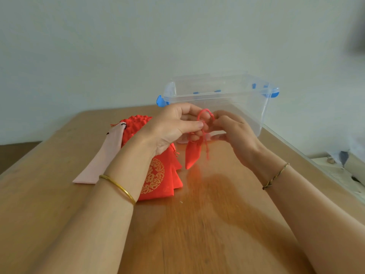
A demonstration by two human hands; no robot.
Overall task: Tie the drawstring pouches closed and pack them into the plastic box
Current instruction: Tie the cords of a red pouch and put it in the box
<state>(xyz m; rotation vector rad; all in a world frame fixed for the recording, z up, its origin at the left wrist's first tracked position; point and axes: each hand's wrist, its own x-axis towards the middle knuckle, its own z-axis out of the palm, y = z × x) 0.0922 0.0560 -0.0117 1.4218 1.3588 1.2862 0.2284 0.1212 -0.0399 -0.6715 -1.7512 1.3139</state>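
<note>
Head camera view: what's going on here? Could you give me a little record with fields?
left hand: pinches the red drawstring
right hand: pinches the same drawstring
small red pouch: hangs from the drawstring below the hands
plastic box: lid off, behind the hands, no pouch seen inside
red pouches: piled on the table, left of the hands
pink pouch: lies beside the pile

A glossy wooden table (197, 234) stands pushed up against a pale, bare wall (118, 46). Past its right edge, lower down, sits some blurred clutter (345, 163) I can't make out.
</note>
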